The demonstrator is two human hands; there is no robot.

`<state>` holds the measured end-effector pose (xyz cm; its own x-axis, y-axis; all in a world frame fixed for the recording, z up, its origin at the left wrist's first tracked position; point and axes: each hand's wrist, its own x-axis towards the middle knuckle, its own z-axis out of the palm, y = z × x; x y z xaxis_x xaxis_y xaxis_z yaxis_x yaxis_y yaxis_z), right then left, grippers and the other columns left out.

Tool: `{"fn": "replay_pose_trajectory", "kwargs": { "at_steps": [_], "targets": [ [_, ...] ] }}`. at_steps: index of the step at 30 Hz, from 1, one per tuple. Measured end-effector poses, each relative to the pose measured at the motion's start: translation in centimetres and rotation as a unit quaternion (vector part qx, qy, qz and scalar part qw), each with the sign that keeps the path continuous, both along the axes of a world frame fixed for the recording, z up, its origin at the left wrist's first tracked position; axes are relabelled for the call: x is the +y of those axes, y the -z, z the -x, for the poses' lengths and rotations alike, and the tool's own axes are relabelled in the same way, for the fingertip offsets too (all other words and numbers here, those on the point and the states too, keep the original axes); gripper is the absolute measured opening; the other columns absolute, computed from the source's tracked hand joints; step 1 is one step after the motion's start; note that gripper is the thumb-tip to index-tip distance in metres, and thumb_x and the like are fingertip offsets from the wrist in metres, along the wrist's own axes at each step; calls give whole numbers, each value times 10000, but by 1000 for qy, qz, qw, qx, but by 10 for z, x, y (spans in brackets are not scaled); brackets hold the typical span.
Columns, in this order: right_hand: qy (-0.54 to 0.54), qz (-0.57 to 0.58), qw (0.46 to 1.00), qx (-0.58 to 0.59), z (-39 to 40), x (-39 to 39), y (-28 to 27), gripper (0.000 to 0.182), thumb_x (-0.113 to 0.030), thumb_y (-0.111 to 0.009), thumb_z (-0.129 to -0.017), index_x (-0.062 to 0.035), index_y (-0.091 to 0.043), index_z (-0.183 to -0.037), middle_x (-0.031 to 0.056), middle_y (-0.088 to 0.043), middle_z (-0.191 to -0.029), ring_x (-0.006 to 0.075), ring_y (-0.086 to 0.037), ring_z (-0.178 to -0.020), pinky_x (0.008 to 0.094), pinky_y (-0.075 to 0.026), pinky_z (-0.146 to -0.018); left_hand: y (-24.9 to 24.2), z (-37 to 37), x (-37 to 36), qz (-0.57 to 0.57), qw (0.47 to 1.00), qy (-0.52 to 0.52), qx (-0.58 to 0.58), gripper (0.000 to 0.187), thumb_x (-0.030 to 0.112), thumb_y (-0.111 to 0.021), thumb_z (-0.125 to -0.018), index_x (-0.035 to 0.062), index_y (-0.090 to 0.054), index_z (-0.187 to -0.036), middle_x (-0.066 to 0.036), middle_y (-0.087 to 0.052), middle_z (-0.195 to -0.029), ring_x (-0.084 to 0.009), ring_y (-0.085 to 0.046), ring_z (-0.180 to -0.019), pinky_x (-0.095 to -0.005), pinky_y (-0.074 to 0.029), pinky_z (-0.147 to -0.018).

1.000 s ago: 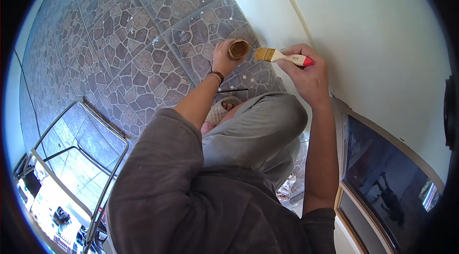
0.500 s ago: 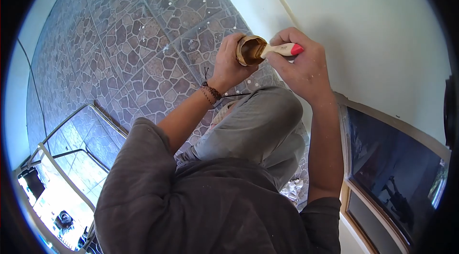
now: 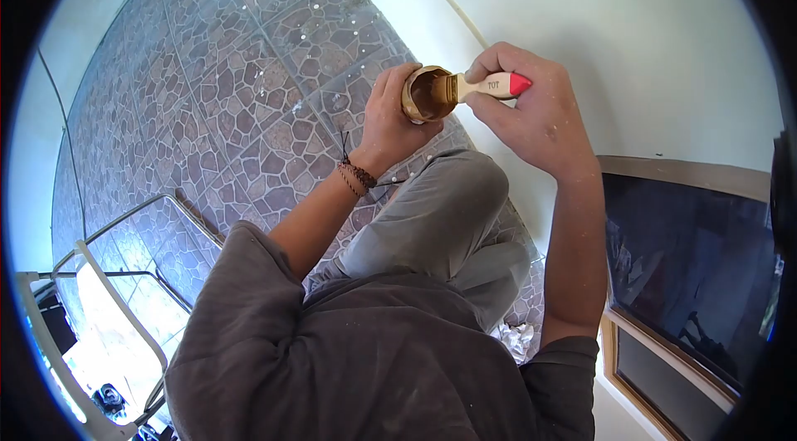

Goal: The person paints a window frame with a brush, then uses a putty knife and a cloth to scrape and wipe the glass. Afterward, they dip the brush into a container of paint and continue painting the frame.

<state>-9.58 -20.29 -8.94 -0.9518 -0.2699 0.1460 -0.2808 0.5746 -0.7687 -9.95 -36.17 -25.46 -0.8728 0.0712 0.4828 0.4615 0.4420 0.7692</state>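
Observation:
My left hand [image 3: 393, 116] is wrapped round a small paint can [image 3: 413, 106], its open mouth tilted up toward me. Brownish-gold paint coats the can's inside and rim. A paintbrush [image 3: 493, 86] with a pale wooden handle and a red end is pinched in the fingers of my right hand [image 3: 538, 113]. The brush's ferrule lies at the can's mouth and its bristles reach inside. Both hands are held close together in front of the wall, above my bent knee.
A pale wall [image 3: 647, 51] runs along the right, with a dark glass pane [image 3: 689, 267] in a frame below. Stone-patterned floor tiles [image 3: 241, 84] bear white spots. A metal-framed chair [image 3: 116, 308] stands at lower left; crumpled material [image 3: 516, 340] lies beside my leg.
Both hands and the can have shifted slightly left in view. The brush has turned so its printed handle and ferrule show more, and the view itself has swung a little.

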Motion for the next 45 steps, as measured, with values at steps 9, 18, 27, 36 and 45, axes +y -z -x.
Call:
{"fn": "replay_pose_trajectory", "kwargs": {
  "at_steps": [9, 18, 27, 36, 45],
  "targets": [
    [-134, -134, 958, 217, -28, 7, -28, 192, 61, -630, -677, -38, -561, -826, 107, -591, -843, 317, -617, -807, 404, -502, -643, -51, -5, -1, -22, 997, 62, -38, 668, 162, -852, -617, 65, -534, -1197, -118, -652, -1076, -259, -665, -977, -358, -530, -840],
    [-88, -125, 936, 318, -54, 11, -30, 265, 97, -655, -656, -38, -579, -870, 111, -628, -949, 305, -637, -883, 371, -546, -704, -83, -11, 4, -66, 990, 102, -66, 649, 159, -830, -599, 59, -528, -1166, -129, -638, -1030, -321, -630, -972, -393, -514, -837],
    [13, 94, 968, 234, -65, 18, -18, 177, 16, -745, -774, 1, -601, -876, 138, -667, -846, 249, -673, -735, 307, -536, -674, -90, -18, 7, -27, 996, 87, -12, 688, 163, -832, -593, 42, -503, -1184, -135, -608, -1080, -331, -589, -1018, -410, -485, -878],
    [84, 78, 912, 394, -69, 13, 1, 208, 6, -780, -763, 18, -594, -857, 174, -669, -828, 250, -680, -734, 308, -548, -634, -92, -16, 13, -34, 996, 83, 20, 659, 177, -831, -597, 51, -523, -1166, -121, -629, -1023, -319, -611, -964, -405, -496, -851],
    [108, 188, 949, 231, -85, 16, -18, 167, 28, -736, -788, 24, -602, -888, 150, -687, -896, 133, -655, -797, 264, -532, -717, -93, -10, 10, -9, 996, 81, 25, 671, 168, -833, -589, 58, -521, -1173, -120, -624, -1047, -318, -601, -994, -402, -494, -864]
  ]
}}
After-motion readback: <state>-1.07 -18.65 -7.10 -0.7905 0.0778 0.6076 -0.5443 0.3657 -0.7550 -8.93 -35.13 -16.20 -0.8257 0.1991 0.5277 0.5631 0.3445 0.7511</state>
